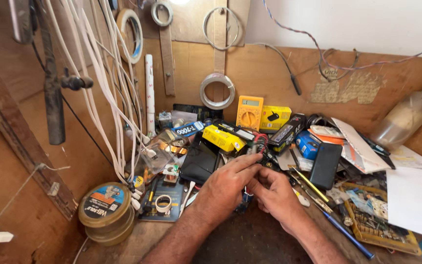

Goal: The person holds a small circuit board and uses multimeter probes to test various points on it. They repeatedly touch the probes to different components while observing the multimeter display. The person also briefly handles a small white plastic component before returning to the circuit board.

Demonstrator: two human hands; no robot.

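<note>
Left hand (225, 188) and right hand (274, 195) meet at bench centre, fingers curled together around a small blue part (243, 201), mostly hidden; exact grip cannot be told. Left index finger extends toward 1 o'clock. Yellow multimeter (249, 112) at 12 o'clock; black phone (326, 165) at 2 o'clock; solder spool (105, 208) at 9 o'clock.

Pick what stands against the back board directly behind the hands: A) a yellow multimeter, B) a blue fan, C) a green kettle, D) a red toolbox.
A: the yellow multimeter leans upright on the back board, beyond the left hand and right hand working close together.
</note>
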